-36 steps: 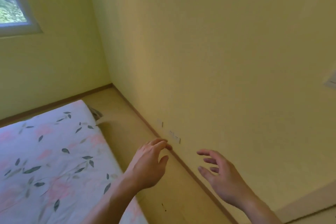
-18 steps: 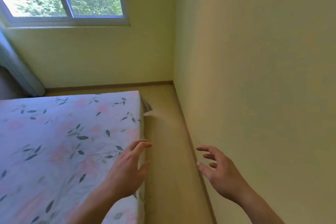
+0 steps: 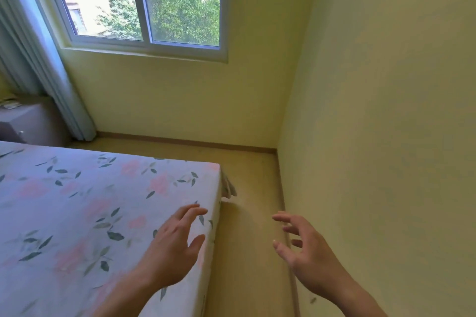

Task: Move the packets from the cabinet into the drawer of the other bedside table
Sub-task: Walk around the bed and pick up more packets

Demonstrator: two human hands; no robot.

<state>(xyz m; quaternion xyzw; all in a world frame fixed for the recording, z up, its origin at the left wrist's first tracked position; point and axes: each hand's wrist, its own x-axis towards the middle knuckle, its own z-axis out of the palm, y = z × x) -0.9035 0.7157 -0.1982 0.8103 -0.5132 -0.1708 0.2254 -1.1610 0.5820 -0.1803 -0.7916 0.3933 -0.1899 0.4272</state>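
Left hand (image 3: 171, 247) and right hand (image 3: 306, 247) both open, empty. Walk the floor strip (image 3: 244, 226) beside the bed (image 3: 90, 213) toward the bedside table (image 3: 31, 121) (packets not in view).

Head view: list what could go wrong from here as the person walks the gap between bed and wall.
1. The gap between the bed and the wall looks narrow; a leg could clip the mattress corner, where a fold of sheet sticks out.
2. Both the left hand and the right hand are open and empty, and no packets show, so nothing is being carried this trip.
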